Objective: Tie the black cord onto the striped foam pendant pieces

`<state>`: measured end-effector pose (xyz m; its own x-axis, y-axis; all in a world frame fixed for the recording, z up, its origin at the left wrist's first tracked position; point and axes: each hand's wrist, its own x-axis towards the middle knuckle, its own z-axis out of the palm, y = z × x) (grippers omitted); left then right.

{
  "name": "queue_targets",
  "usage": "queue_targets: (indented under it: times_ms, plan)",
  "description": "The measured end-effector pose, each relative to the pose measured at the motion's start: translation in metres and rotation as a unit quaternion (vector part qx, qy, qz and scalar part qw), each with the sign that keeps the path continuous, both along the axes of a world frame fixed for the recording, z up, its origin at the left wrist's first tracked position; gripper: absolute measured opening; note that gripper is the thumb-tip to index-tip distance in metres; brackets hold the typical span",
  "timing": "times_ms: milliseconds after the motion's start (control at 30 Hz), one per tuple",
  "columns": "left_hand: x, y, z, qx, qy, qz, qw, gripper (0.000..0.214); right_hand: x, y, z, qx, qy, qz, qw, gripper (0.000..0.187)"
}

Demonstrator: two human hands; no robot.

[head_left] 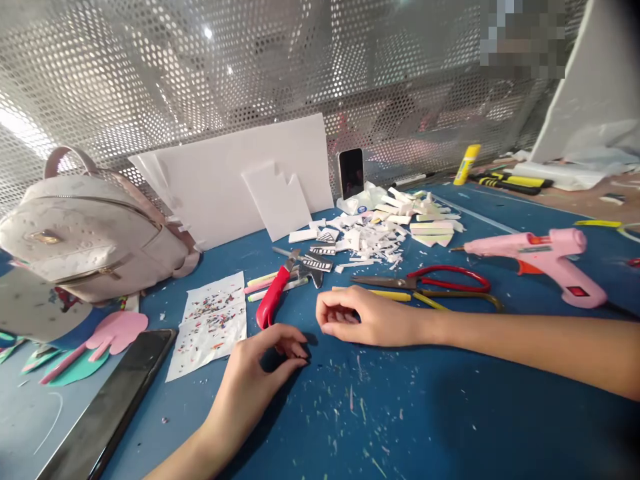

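Observation:
My left hand [267, 363] rests above the blue table with fingers loosely curled and the thumb a little apart. No object shows in it. Just beyond lies a red-handled utility knife [274, 297]. To the right, my right hand [353, 315] lies on its side, fingers bent in toward the thumb, and nothing shows between them. Close behind it are red-handled scissors [383, 282] and a yellow stick [397, 295]. Left of the knife, a white paper sheet [235, 283] carries many tiny coloured bits. Black-and-white striped pieces [317, 261] lie past the knife.
White foam scraps [373, 237] are heaped at the back, before a standing phone [351, 175]. White boards [215, 180] lean on the mesh partition. A pink glue gun [545, 253] and glue stick [467, 165] are right; a backpack [85, 227] and large phone [113, 407] are left.

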<state>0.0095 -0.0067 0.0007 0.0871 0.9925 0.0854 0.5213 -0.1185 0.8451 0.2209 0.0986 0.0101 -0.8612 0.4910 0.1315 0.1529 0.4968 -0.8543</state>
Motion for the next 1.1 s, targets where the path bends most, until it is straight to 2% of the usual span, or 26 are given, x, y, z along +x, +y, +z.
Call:
queue_targets:
  times_ms: [233, 367, 567, 800, 1100]
  plan:
    - [-0.009, 0.0, -0.005, -0.036, -0.131, 0.05, 0.989, 0.018, 0.0, -0.013, -0.005, 0.032, -0.03, 0.025, 0.999, 0.01]
    - [-0.009, 0.0, -0.003, -0.056, -0.158, 0.064, 0.984, 0.017, -0.002, -0.019, -0.005, 0.058, -0.027, 0.047, 0.997, 0.016]
    - [-0.009, -0.001, 0.0, -0.081, -0.152, 0.078, 0.982, 0.014, -0.006, -0.019, -0.01, 0.107, -0.015, 0.069, 0.992, 0.016]
    - [-0.008, -0.002, -0.001, -0.064, -0.149, 0.079, 0.984, 0.017, -0.005, -0.018, -0.012, 0.112, -0.008, 0.08, 0.99, 0.016]
    - [-0.014, -0.001, -0.006, -0.031, -0.107, 0.027, 0.993, 0.018, -0.006, -0.018, -0.009, 0.12, -0.014, 0.086, 0.989, 0.015]
